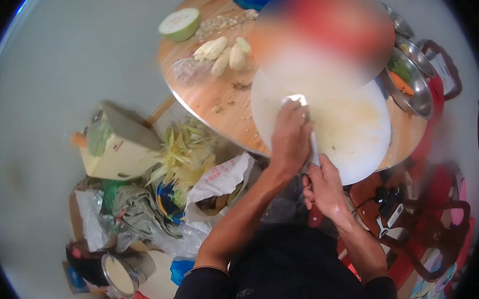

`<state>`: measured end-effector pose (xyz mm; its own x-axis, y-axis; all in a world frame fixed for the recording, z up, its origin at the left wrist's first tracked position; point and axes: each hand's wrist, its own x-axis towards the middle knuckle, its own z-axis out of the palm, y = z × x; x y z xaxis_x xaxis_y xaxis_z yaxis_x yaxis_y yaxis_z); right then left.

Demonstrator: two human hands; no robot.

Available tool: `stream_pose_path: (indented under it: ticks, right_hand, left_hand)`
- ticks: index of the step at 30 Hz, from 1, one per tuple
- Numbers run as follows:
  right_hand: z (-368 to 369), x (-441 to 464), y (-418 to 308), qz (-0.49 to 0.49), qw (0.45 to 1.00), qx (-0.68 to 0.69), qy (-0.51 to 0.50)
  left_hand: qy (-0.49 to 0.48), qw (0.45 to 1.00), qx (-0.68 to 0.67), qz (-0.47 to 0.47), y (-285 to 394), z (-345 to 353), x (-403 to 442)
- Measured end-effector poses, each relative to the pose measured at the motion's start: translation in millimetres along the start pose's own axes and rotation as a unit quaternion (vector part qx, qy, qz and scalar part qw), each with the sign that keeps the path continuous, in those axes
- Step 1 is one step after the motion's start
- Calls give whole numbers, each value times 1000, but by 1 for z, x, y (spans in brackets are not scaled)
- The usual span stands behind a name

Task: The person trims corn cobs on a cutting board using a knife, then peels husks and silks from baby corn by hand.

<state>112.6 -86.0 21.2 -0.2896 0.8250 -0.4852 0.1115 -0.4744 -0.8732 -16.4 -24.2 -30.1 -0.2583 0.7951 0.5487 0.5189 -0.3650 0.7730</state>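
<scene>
The right hand (325,185) is closed around the near end of what looks like a knife (314,151), its thumb laid along the top. The left hand (291,138) has its fingers curled over the far part; whether they grip it or only press on it cannot be told, since they hide most of the surface. The knife is over the left part of a round white board (360,153); contact with it is unclear. The step in hand looks like handling or wiping the knife, and the next move seems to call for a steady right hold, with the left fingers kept off any edge.

Around the board, the wooden table (220,104) bears pale corn ears (211,48) and a cut gourd (180,25) on the left; a metal bowl (424,101) with a carrot (401,83) stands to the right. Below the table's left edge are loose husks (182,153) and a white sack (219,182) with red print, too blurred to read. No brand or label is legible.
</scene>
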Motion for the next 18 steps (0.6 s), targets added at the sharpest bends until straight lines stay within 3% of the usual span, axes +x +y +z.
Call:
stream_pose_path:
  ticks: [4,6,8,10,12,16,17,18]
  right_hand:
    - [68,19,24,-107,984,-103,-96]
    - [108,35,51,-158,970,-118,-143]
    - [156,40,68,-162,963,-133,-172]
    - [198,41,83,-164,951,-149,-216]
    - [234,43,99,-224,938,-168,-205]
    - [253,52,105,-269,929,-152,-202]
    - [246,52,99,-272,930,-158,-192]
    - [237,48,92,-271,931,-163,-182]
  left_hand:
    - [43,995,90,-14,-27,-93,-10]
    - [83,974,213,-6,-45,-139,-28]
    - [93,958,271,-22,-63,-188,-48]
    - [127,955,261,-65,-85,-231,-73]
    - [171,943,266,-105,-98,-267,-97]
    - [268,879,287,-271,-177,-342,-169]
    - [262,882,284,-269,-211,-364,-197]
    - [169,857,367,-319,-245,-386,-226]
